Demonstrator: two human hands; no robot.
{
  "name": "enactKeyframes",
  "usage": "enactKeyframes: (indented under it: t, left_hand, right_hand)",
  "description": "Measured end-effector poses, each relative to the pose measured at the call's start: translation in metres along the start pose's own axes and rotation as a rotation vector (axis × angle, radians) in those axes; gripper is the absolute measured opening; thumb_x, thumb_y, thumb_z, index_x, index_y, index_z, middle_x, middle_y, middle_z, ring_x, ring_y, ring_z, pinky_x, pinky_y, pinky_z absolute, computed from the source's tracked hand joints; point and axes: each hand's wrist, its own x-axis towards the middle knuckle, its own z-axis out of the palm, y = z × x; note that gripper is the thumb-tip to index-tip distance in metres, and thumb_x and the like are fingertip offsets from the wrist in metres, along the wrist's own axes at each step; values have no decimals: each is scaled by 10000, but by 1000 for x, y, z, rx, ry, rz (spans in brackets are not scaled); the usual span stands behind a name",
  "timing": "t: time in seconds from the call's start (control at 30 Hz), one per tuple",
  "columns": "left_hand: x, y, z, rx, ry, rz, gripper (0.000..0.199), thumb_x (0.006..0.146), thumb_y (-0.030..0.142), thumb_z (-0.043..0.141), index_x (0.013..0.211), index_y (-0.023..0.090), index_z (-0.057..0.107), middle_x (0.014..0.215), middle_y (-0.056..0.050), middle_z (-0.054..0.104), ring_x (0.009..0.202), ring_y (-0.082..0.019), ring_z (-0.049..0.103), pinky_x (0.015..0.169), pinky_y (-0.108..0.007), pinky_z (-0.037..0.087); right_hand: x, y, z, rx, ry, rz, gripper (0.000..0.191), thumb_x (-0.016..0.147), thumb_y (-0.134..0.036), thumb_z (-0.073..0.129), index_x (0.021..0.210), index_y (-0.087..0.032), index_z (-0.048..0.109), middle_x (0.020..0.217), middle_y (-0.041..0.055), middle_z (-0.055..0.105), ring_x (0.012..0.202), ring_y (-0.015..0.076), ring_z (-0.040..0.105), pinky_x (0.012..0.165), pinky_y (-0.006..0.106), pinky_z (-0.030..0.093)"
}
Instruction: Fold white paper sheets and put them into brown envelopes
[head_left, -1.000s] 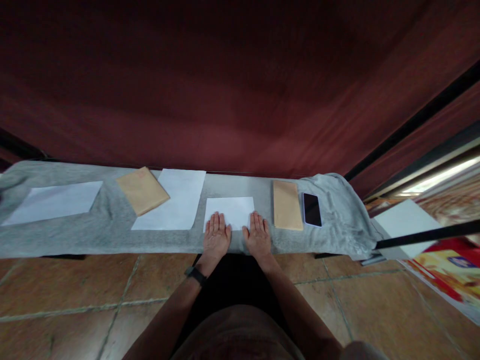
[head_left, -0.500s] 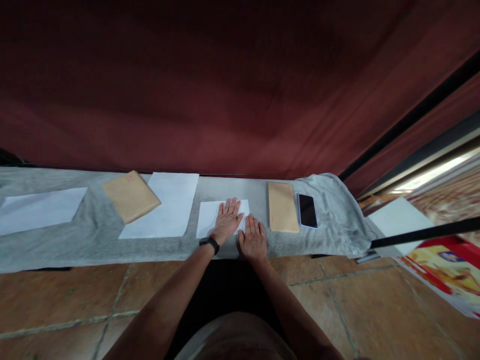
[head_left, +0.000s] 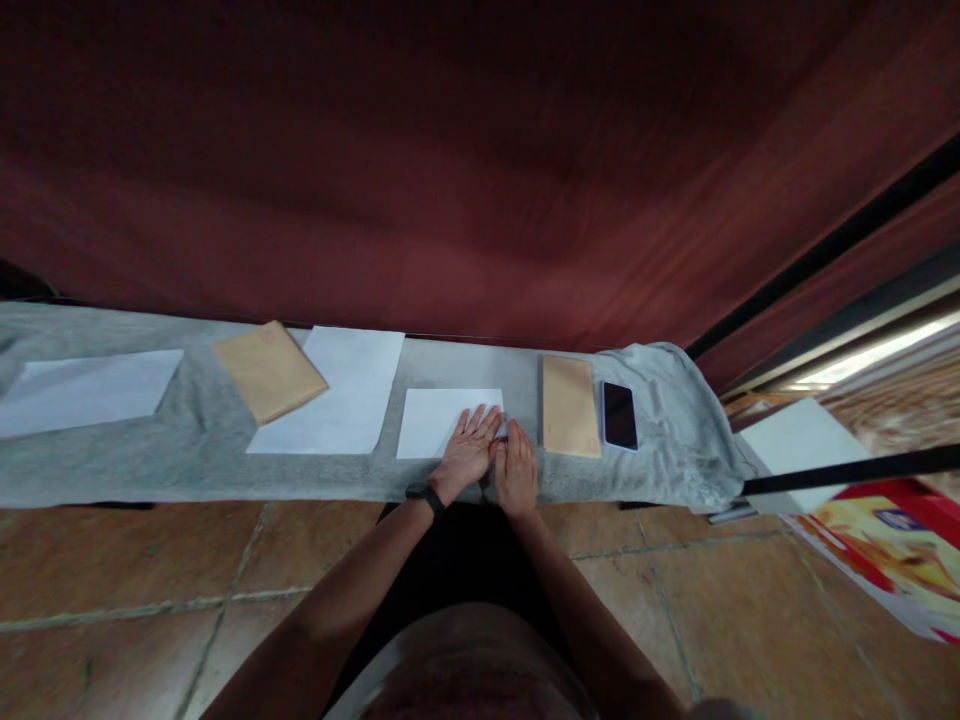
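A small white sheet of paper (head_left: 427, 420), perhaps folded, lies flat on the grey cloth in front of me. My left hand (head_left: 466, 452), with a black band at the wrist, rests on its lower right part, palm down and fingers spread. Close beside it, my right hand (head_left: 516, 472) lies at the sheet's right edge with fingers stretched out; its thumb is near the left hand. Neither hand grips anything. Right of the hands lies a brown envelope (head_left: 570, 405), and past that a dark-screened phone (head_left: 619, 416).
A grey cloth (head_left: 202, 460) covers the narrow bench. To the left are a large white sheet (head_left: 345, 390), a brown envelope (head_left: 268, 372) overlapping it, and another white sheet (head_left: 90, 390). A dark red curtain (head_left: 450, 200) hangs behind; a red box (head_left: 900, 550) stands at right.
My left hand has slid right across the small sheet towards its right edge, uncovering more of it. My right hand stays beside it. The view has shifted slightly.
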Motion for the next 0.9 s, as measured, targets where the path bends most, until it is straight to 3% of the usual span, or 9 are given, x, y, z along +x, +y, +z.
enactKeyframes:
  t: [0.23, 0.47, 0.7, 0.8, 0.9]
  left_hand:
    - [-38, 15, -5, -7, -12, 180, 571, 997, 273, 437, 1560, 192, 395, 1604, -112, 431, 1526, -235, 323, 1266, -473, 190]
    - [-60, 27, -6, -28, 11, 222, 577, 988, 381, 493, 1473, 70, 487, 1557, -203, 472, 1483, -264, 403, 1254, -423, 231]
    - [-66, 31, 2, -69, 60, 220, 506, 963, 418, 586, 1369, 116, 582, 1432, -188, 604, 1391, -293, 512, 1222, -485, 310]
    - [-67, 30, 0, -71, 56, 240, 472, 962, 419, 601, 1334, 128, 604, 1376, -174, 645, 1359, -285, 539, 1199, -464, 349]
    - [-70, 32, -3, -40, 45, 281, 532, 963, 439, 597, 1367, 93, 570, 1412, -201, 611, 1386, -294, 511, 1207, -441, 329]
  right_hand:
    - [1, 5, -4, 84, -7, 12, 546, 1080, -332, 207, 1508, -104, 458, 1541, 153, 504, 1444, 229, 434, 1176, 434, 375]
    - [12, 10, -9, 163, -16, -67, 510, 1048, -271, 269, 1474, -154, 524, 1520, 122, 538, 1421, 227, 473, 1171, 472, 403]
    - [45, -6, 2, 64, -306, -248, 480, 1027, -243, 356, 1462, -283, 554, 1477, -22, 594, 1342, 177, 562, 1163, 385, 441]
    - [54, -11, 11, -14, -361, -372, 439, 1037, -256, 393, 1432, -237, 584, 1513, 21, 560, 1395, 177, 511, 1207, 388, 371]
    - [59, -10, 15, -69, -381, -404, 430, 1044, -260, 420, 1443, -209, 570, 1577, 58, 480, 1452, 203, 444, 1228, 411, 310]
